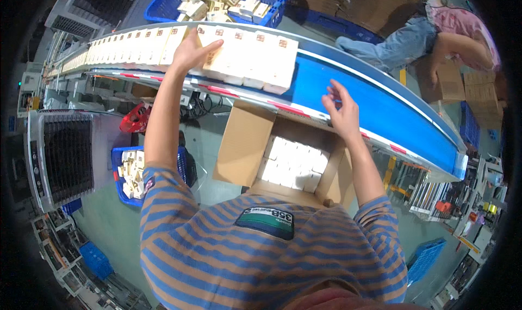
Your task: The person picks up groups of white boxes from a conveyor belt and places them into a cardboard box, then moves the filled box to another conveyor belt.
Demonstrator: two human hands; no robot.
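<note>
A row of white cartons (130, 48) stands on the blue conveyor belt (359, 98), running off to the left. At its right end several larger-looking cartons (253, 60) stand pressed side by side. My left hand (191, 50) reaches over the row and touches the cartons where this end group begins; its thumb is spread to the right, and some fingertips are hidden among the cartons. Over the belt, right of the group and apart from it, my right hand (343, 110) is open with loosely bent fingers and nothing in it. An open cardboard box (244, 141) below the belt holds rows of white cartons (293, 163).
A blue basket (277, 11) of loose cartons stands beyond the belt, and another blue basket (117, 171) is at my left. A person in jeans (402, 43) crouches at the far right near cardboard boxes (481, 95). The conveyor's edge rail (310, 114) runs between me and the belt.
</note>
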